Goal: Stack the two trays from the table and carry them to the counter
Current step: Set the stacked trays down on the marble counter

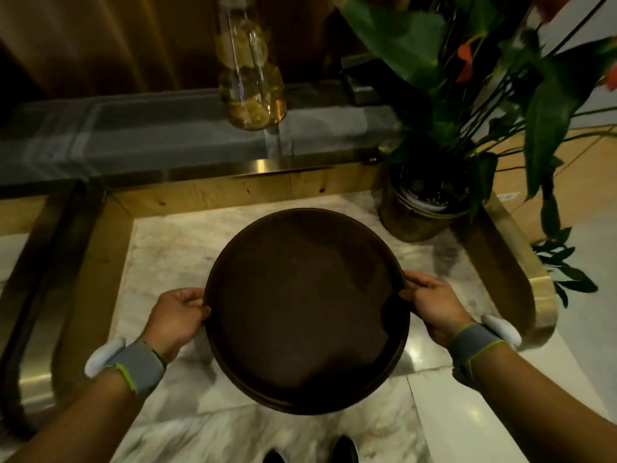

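Observation:
Two round dark brown trays (pixel 305 305) are stacked one inside the other; a second rim shows just under the top one along the near edge. My left hand (pixel 177 315) grips the stack's left rim, thumb on top. My right hand (pixel 434 304) grips the right rim the same way. The stack sits over the near edge of the marble counter top (pixel 173 248), jutting out toward me above the floor. I cannot tell whether it rests on the marble or hangs just above it.
A potted plant in a gold pot (pixel 417 215) stands at the counter's back right, close to the trays. A glass jar with lemon slices (pixel 253 95) stands on the raised grey ledge (pixel 133 135) behind. Brass rails (pixel 521 262) frame the counter. My shoes (pixel 344 449) show below.

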